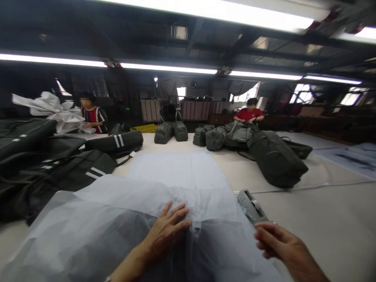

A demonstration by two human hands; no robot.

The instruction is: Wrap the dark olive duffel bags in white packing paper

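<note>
My left hand [169, 227] lies flat with fingers stretched out on a sheet of thin white tissue paper [123, 211] that covers a dark bag on the table. My right hand [277, 243] hovers at the paper's right edge with its fingers curled loosely inward, and nothing shows in it. Just beyond its fingertips a grey strap or handle [249, 203] sticks out from under the paper. More flat white sheets [179, 168] lie farther up the table.
Black bags with white stripes [58, 164] are piled at the left. A large dark duffel [276, 158] lies at the right, with several green bags [211, 135] behind. Two people work at the far end, one in stripes [94, 117], one in red [249, 113].
</note>
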